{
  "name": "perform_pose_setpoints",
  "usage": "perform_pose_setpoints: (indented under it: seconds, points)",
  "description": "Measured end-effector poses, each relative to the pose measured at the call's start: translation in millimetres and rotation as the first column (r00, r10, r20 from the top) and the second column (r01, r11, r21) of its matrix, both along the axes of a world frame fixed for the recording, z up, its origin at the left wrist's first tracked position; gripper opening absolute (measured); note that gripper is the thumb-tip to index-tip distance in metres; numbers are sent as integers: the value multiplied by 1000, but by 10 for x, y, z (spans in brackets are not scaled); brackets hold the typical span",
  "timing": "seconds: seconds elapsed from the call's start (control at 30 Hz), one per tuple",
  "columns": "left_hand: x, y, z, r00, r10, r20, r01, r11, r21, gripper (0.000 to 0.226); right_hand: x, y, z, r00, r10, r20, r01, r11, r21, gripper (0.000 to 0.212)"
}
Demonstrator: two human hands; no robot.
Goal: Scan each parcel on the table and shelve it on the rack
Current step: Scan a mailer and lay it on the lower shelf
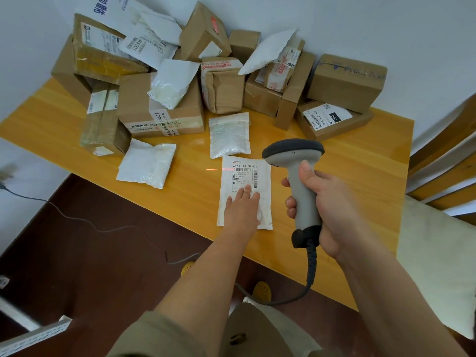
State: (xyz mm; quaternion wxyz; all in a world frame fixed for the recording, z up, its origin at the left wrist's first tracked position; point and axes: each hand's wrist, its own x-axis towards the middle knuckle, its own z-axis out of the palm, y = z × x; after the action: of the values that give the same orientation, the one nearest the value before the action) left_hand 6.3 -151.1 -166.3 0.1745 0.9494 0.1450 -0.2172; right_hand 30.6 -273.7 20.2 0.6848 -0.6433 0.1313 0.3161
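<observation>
A flat white mailer parcel with a printed barcode label lies near the front edge of the yellow wooden table. My left hand presses flat on its lower half, fingers straight. My right hand grips the handle of a grey barcode scanner, held above the table just right of the parcel. A red scan line falls on the table just left of the label. Several cardboard boxes and white mailers are piled at the back of the table.
A white bag parcel lies left of the scanned one. The scanner's cable hangs off the table's front edge. A wooden chair stands at the right. A white metal rack part shows at the bottom left. A grey cord runs over the dark floor.
</observation>
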Motion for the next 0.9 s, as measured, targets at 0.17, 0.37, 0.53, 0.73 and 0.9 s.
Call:
perform_pose_setpoints:
  seconds: [0.17,0.37,0.53,0.73,0.9]
  points:
    - [-22,29,-20,1000,1,24,0,1000,-25,70,-30,-2,41,999,-35,0,35,999,17,30]
    - [28,102,24,1000,16,11,-15,995,-94,63,-58,-18,63,998,-56,-1,56,998,22,29]
    - [-68,130,25,858,410,309,-348,907,-237,50,-72,-69,-23,999,-22,31,21,1000,22,27]
    - [-384,85,-134,643,765,-24,-764,639,-95,94,-167,-184,-109,993,98,62,-94,994,-62,25]
    - [-544,95,-60,376,888,-266,-745,119,-656,36,-379,-275,-100,990,107,87,-93,984,-149,14]
